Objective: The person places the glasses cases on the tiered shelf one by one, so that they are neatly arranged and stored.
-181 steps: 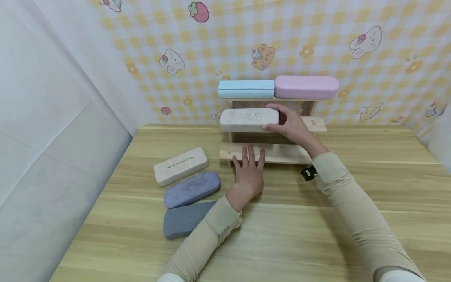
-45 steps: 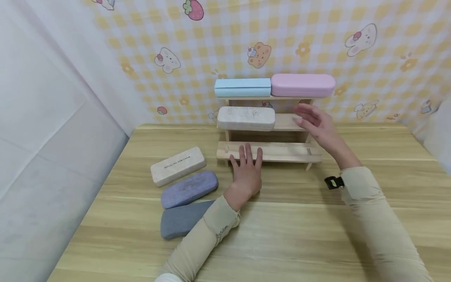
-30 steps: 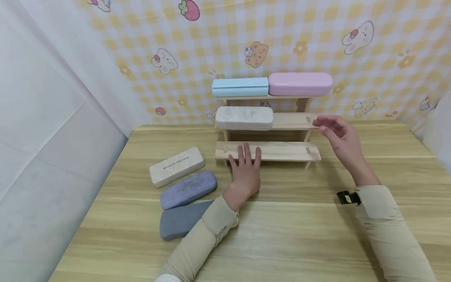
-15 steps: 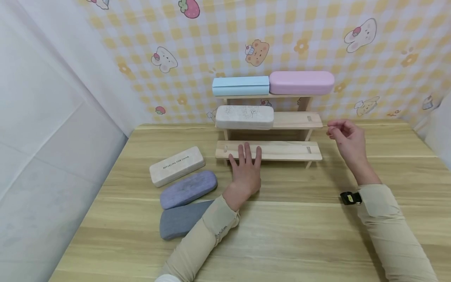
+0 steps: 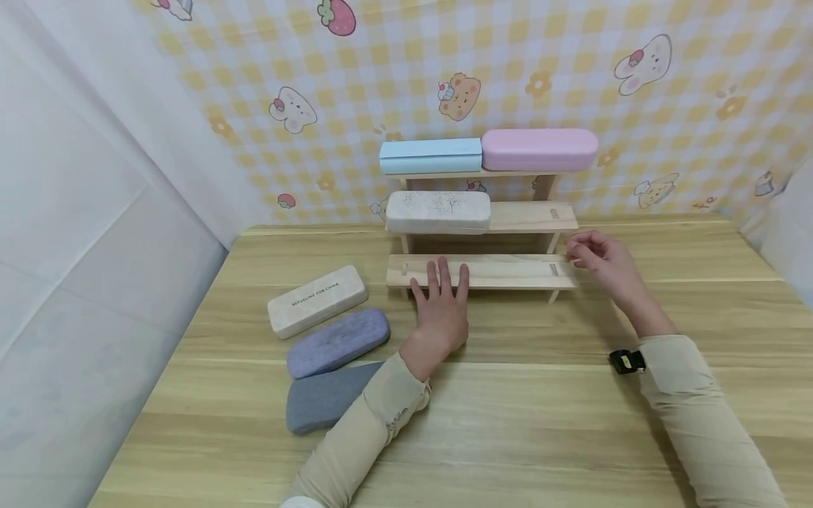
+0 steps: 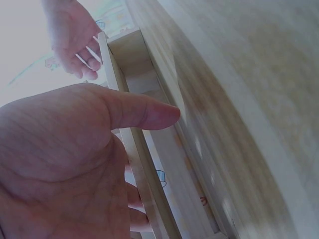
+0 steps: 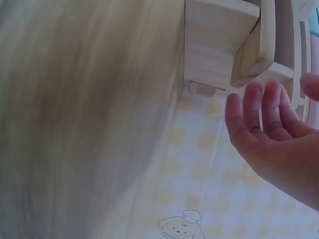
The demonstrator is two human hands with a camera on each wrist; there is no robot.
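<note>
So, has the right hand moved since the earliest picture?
Yes: against the wooden stand, the right hand has shifted rightward and lower, from the shelved white case to the right end of the bottom shelf.

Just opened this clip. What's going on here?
A person is at a three-tier wooden rack with what look like eyeglass cases. The light blue case and pink case sit side by side on top; an off-white patterned case occupies the left of the middle shelf. On the table lie the "REFUELING FOR CHINA" case, purple case and blue-gray case. The left grip rests its fingers on the bottom shelf; the right grip, holding no case, is by its right end.
</note>
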